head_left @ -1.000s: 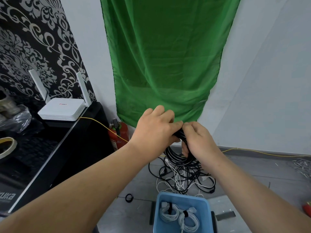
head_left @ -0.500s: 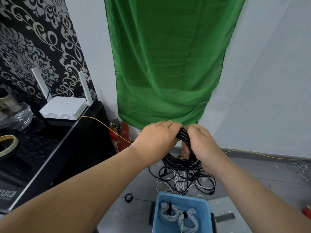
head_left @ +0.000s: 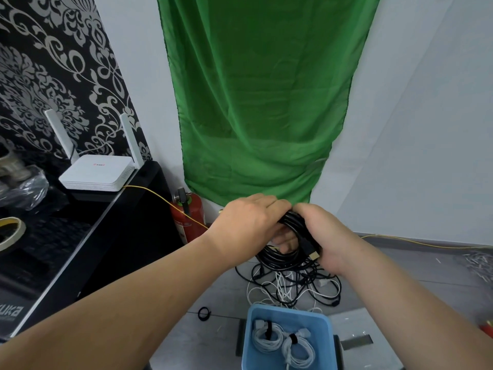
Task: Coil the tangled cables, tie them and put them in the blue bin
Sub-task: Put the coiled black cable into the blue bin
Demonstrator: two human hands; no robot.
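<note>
Black cable coil (head_left: 274,259): held above and behind the blue bin (head_left: 290,317). The left hand (head_left: 248,222) and right hand (head_left: 330,236) both clench its loops, apparently keeping them gathered for tying. Tangled cables (head_left: 298,287): floor behind bin. Tied white coils (head_left: 266,340): inside bin.

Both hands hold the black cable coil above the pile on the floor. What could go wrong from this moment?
1. I see no tie on the coiled black cable, which the left hand and right hand grip; if one lets go, the loops may spring open.
2. Its lower loops hang over the tangled pile of black and white cables on the floor and may snag there.
</note>
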